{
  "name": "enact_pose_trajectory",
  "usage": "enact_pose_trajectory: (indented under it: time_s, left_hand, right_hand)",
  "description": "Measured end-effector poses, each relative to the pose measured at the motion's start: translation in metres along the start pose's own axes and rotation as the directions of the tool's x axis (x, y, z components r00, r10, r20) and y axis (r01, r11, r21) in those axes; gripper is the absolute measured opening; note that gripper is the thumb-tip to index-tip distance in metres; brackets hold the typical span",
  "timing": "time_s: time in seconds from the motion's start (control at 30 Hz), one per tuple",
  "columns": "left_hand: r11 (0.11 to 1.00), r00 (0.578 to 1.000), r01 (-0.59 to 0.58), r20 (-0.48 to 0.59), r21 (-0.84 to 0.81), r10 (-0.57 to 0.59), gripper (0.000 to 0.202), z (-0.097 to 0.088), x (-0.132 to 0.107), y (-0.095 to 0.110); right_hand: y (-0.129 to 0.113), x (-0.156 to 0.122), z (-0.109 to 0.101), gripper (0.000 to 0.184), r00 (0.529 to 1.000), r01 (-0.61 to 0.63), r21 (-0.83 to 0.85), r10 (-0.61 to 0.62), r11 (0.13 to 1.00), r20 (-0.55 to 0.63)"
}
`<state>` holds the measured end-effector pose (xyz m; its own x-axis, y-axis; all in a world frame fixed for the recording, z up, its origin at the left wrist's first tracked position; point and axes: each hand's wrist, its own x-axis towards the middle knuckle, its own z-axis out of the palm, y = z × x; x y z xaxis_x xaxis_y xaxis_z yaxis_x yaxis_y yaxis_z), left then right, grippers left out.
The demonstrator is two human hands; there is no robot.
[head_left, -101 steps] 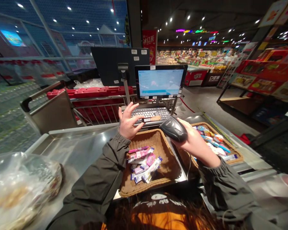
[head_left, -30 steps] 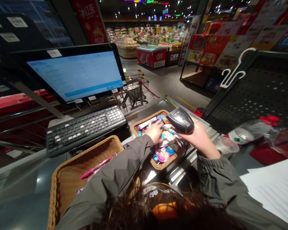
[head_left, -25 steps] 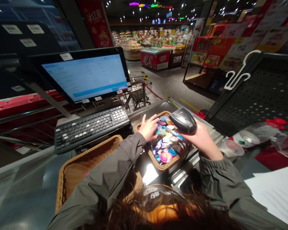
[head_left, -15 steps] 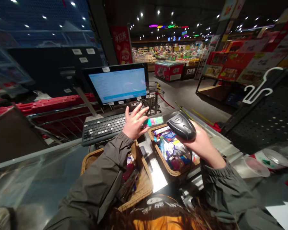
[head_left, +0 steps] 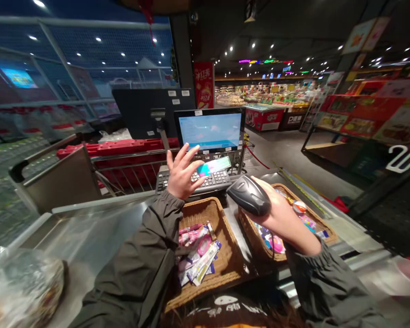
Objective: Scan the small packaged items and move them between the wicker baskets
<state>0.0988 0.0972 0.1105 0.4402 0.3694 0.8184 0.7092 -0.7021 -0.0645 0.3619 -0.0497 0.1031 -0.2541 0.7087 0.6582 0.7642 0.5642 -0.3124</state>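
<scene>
My left hand [head_left: 184, 175] pinches a small packet [head_left: 214, 167], turquoise and pink at one end and whitish green at the other, between thumb and finger; the other fingers are spread. It is raised over the keyboard [head_left: 191, 181]. In my right hand [head_left: 276, 209] is a black handheld barcode scanner [head_left: 248, 196], its head pointing left towards the packet. Below my left hand stands a wicker basket [head_left: 230, 246] with several small wrapped packets [head_left: 201, 259]. A second wicker basket [head_left: 323, 228], holding colourful small goods, is partly hidden by my right hand.
Behind the keyboard stands a lit monitor [head_left: 210, 130], with a dark screen back [head_left: 150, 114] to its left. A metal counter [head_left: 92, 228] carries a clear plastic bag [head_left: 23, 282] at the left. A metal cart rail [head_left: 133, 159] and stacked red goods lie beyond.
My view has swung to the left, so the scene sits further right. The packet and my left hand are now further from the scanner. Both hands keep their hold.
</scene>
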Motion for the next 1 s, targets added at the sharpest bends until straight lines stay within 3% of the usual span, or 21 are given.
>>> enact_pose_trajectory:
  time_s: [0.37,0.7,1.0]
  left_hand:
    - [1.000,1.000,0.021,-0.020,-0.008,-0.021,0.031,-0.024,-0.018,-0.017]
    - [0.999,0.999,0.036,0.001,-0.035,-0.036,0.031,-0.022,-0.034,-0.026]
    - [0.996,0.993,0.078,0.088,-0.040,-0.074,0.029,-0.016,-0.052,-0.031]
  right_hand:
    - [-0.022,0.000,0.021,0.061,0.999,-0.036,0.030,0.035,0.999,0.035]
    - [-0.032,0.003,0.026,0.056,0.999,-0.036,0.007,0.036,0.999,0.006]
    - [-0.020,-0.001,0.034,0.055,0.995,-0.093,-0.003,0.093,0.996,0.048]
